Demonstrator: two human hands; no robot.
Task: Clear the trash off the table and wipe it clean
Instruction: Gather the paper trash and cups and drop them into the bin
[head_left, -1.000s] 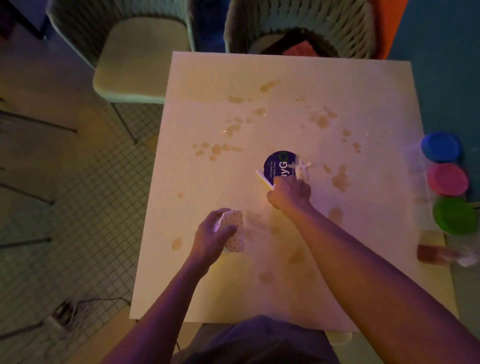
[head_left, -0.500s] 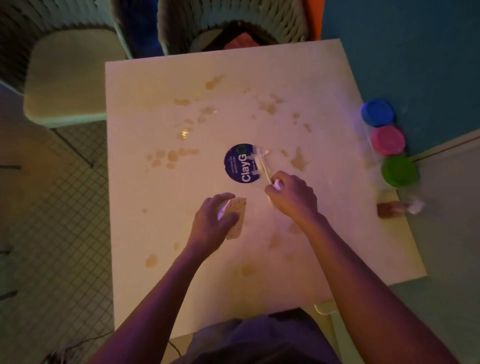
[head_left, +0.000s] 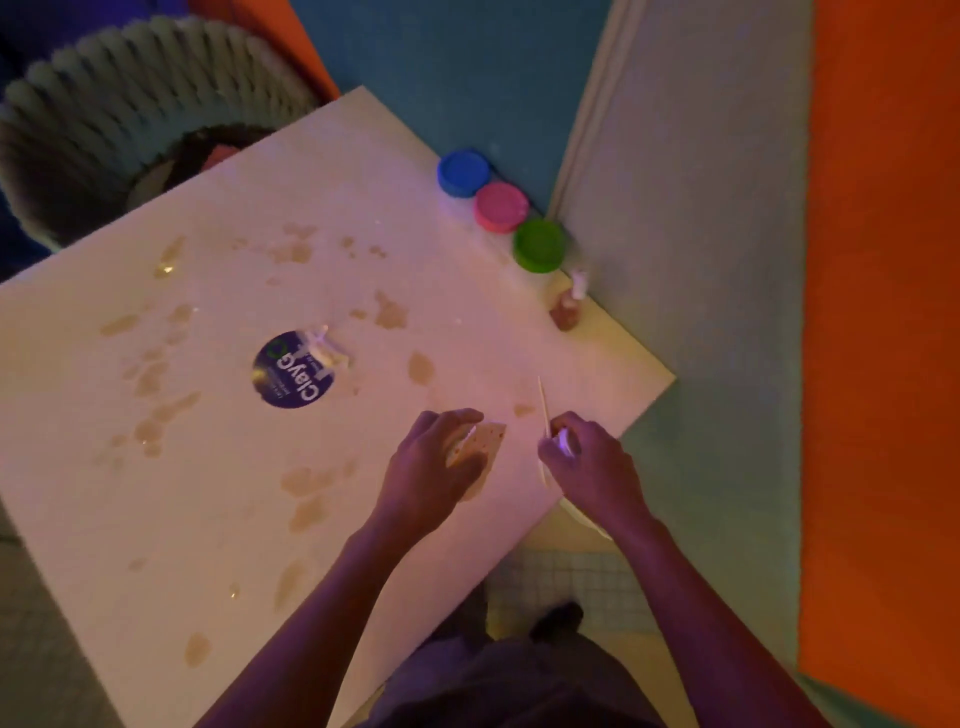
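Since the earlier frame the right hand (head_left: 582, 457) has come away from the round purple label to the table's right edge, carrying a thin pale stick (head_left: 543, 415) and a bit of white scrap, and the view has swung right. Far left, a woven chair (head_left: 130, 93) stands behind the table (head_left: 156, 519), whose pale top is spotted with brownish spills (head_left: 150, 379) across its left and middle. The round purple label (head_left: 291, 371) lies flat in the middle, with a crumpled bit of clear wrapper (head_left: 324, 351) touching its far right rim. The left hand (head_left: 436, 467) is curled over a small dotted card or packet (head_left: 480, 441), pressing it near the table's right side. Just right of it, the right hand pinches the stick, whose long axis runs near to far, its tip pointing away from the person. The label and wrapper lie to the left and farther away from both hands, and the left hand is the nearer, though it is already full; I judge the held trash needs dropping first. Along the far right edge stand three tubs with blue (head_left: 462, 171), pink (head_left: 501, 205) and green (head_left: 540, 244) lids, then a small brown bottle (head_left: 569, 306).
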